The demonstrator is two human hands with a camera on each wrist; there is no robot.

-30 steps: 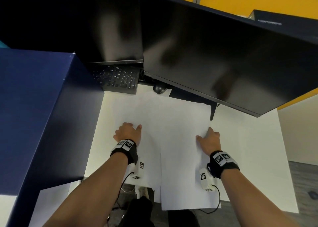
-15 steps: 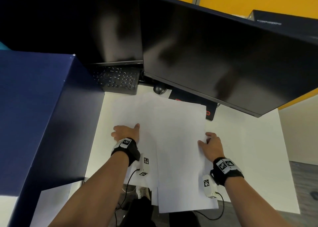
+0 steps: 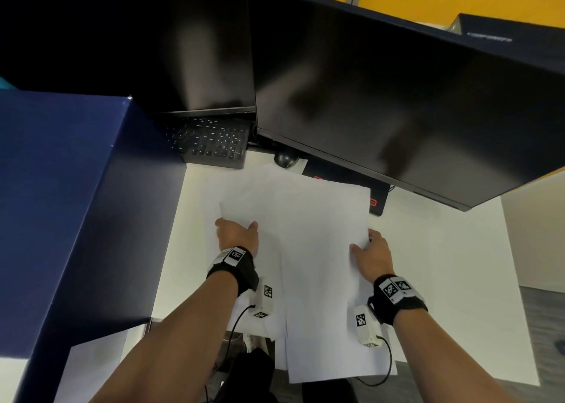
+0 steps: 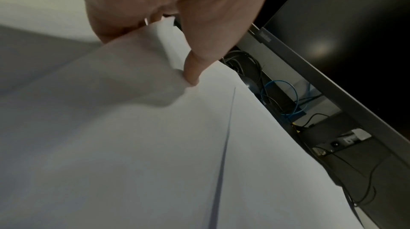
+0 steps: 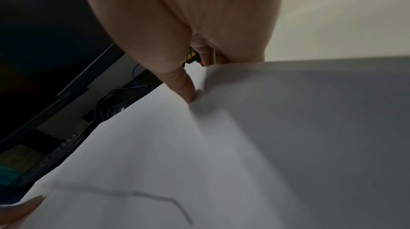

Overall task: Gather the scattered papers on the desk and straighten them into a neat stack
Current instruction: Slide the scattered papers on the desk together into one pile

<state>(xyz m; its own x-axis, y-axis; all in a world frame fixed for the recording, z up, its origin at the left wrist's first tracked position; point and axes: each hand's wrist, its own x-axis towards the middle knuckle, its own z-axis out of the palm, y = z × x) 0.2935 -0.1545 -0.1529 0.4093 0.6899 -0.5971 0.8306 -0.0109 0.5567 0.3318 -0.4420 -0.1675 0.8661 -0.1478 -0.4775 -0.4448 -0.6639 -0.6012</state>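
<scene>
1. Head view: white papers (image 3: 308, 249) lie overlapped on the white counter (image 3: 443, 265), just in front of the right monitor (image 3: 397, 103). Edges are not aligned; the near ends hang past the counter's front edge.
2. Head view: left hand (image 3: 237, 234) is at the left edge of the papers, thumb on top, fingers hidden from here. Right hand (image 3: 371, 254) is at the right edge, thumb on top, fingers tucked at the edge.
3. Head view: keyboard (image 3: 211, 142) sits under the left monitor (image 3: 183, 45), beyond the papers. A mouse (image 3: 286, 159) is just beyond the papers' far edge, under the right monitor. A blue partition (image 3: 61, 204) stands left of the papers.
4. Left wrist view: left hand (image 4: 168, 13) grip is closed on the papers (image 4: 155, 145): thumb presses down on top, and a sheet edge is lifted and curled up into the fingers. A straight sheet edge runs down the stack right of the thumb. Cables (image 4: 279, 96) hang beyond the papers under the monitor (image 4: 355, 39).
5. Right wrist view: right hand (image 5: 188, 22) grip is closed on the papers (image 5: 221, 153): thumb tip on top, fingers under the raised right-hand edge, which bows upward. The left hand's thumb tip shows at the frame's lower left, on the papers.
</scene>
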